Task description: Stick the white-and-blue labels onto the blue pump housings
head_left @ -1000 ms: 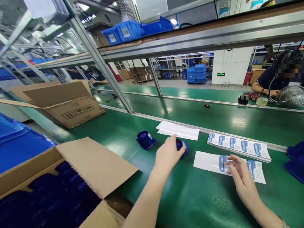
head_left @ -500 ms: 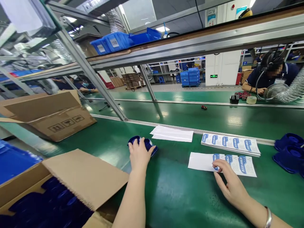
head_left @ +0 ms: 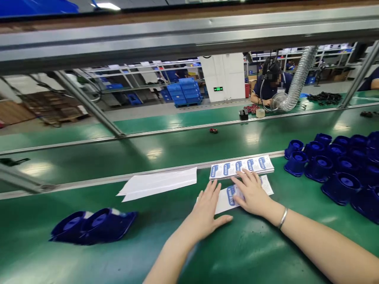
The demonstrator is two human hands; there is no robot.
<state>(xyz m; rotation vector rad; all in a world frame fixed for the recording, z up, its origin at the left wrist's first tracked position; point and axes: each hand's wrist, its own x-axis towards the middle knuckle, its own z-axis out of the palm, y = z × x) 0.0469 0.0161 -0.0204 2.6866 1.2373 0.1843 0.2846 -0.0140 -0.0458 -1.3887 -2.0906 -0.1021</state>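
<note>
Apparently steadying the sheet (head_left: 223,202) flat on the bench (head_left: 251,252) with both hands: covering the left end with the left hand (head_left: 204,215), fingers spread and open, and lying over the printed part with the right hand (head_left: 255,195), fingers open too, thumb apart. Cannot tell whether pressing firmly or barely touching. Find the stack of labels (head_left: 219,170) just beyond, face up beside the rail (head_left: 89,180), probably for easy reach. See white strips (head_left: 166,183) left of that, likely placed near the rail to leave room for the hands. Notice two cups (head_left: 102,227) farther left, side by side and touching, perhaps set apart from the crowded cups (head_left: 343,187) on the right to avoid mixing.
</note>
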